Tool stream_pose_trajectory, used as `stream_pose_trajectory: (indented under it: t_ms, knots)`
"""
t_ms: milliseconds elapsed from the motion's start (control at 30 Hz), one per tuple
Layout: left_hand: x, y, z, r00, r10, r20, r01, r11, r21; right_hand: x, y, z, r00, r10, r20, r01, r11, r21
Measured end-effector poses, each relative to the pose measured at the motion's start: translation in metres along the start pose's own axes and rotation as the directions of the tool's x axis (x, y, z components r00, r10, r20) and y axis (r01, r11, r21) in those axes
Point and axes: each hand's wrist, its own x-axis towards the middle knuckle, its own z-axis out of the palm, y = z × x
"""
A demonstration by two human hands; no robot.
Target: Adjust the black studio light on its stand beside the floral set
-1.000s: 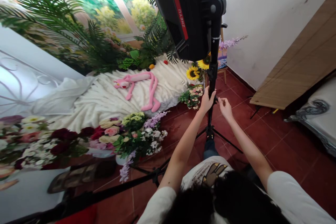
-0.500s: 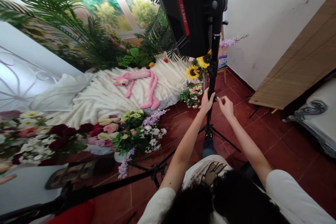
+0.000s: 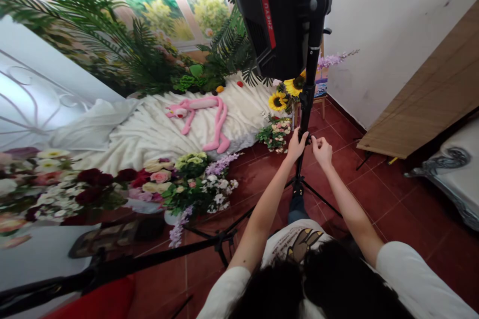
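While the left hand [image 3: 295, 148] clasps one slim black metal light stand [image 3: 307, 99], right of centre, the right hand [image 3: 322, 152] curls just beside, perhaps gripping a knob; I cannot tell. This looks like adjustment, calling for a steady pole. Above: one black, red-striped lamp [image 3: 280, 22]; leftward, two yellow sunflowers [image 3: 277, 101].

Lamp [image 3: 280, 20]: upper end cut off by the top edge. Light stand [image 3: 310, 79]: the section inside the left hand [image 3: 296, 145] is hidden. Right hand [image 3: 322, 151]: contact at the fingertips too small to determine. Painting [image 3: 321, 82]: partly covered. Flowers [image 3: 15, 184] at the left edge: blurred, cropped. Shirt [image 3: 299, 241]: partly obscured by dark hair [image 3: 337, 279]. Carved furniture [image 3: 462, 179]: cropped at right.
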Motion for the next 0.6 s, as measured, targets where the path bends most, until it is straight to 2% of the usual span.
stream_pose_trajectory:
  t_ms: [267, 400, 600]
  knots:
    - [-0.0011, 0.0003, -0.0006, 1.0, -0.016, -0.005, 0.016, 1.0, 0.027, 0.0023, -0.0078, 0.0082, 0.978, 0.205, -0.044, -0.203, 0.978, 0.057]
    - [0.0009, 0.0003, 0.0012, 0.999, -0.035, -0.022, 0.036, 0.999, 0.031, 0.0045, -0.0048, 0.0103, 0.979, 0.196, -0.055, -0.189, 0.976, 0.108]
    - [-0.0053, -0.006, 0.0059, 0.998, -0.033, -0.05, 0.03, 0.997, -0.064, 0.0035, -0.0033, 0.0097, 0.99, 0.141, 0.019, -0.142, 0.97, 0.198]
